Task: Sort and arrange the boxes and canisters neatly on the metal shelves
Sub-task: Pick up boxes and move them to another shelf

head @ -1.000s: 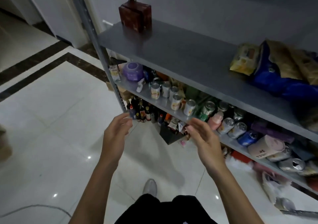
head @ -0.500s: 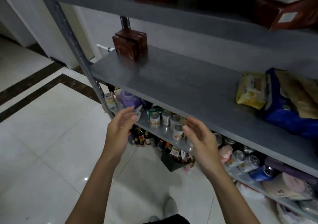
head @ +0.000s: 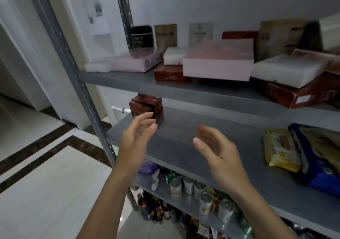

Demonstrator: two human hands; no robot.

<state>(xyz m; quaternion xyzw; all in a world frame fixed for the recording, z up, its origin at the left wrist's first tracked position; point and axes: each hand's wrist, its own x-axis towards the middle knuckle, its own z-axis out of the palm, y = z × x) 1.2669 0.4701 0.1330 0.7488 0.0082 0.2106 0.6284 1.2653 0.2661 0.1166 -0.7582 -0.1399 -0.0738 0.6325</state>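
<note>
Fingers [head: 143,118] of both hands relaxed & spread, holding nothing. Small dark-red square box [head: 145,104] sits back-left on grey metal shelf [head: 184,128], just beyond left hand [head: 136,139]; right hand [head: 219,152] farther.

On the top shelf [head: 128,81]: flat boxes [head: 217,62], canister [head: 141,36] behind at left. On the middle shelf [head: 184,146]: small box [head: 147,106] at left, packets [head: 281,148] at right. Below: cans [head: 187,185] on the lower shelf [head: 161,191].
</note>
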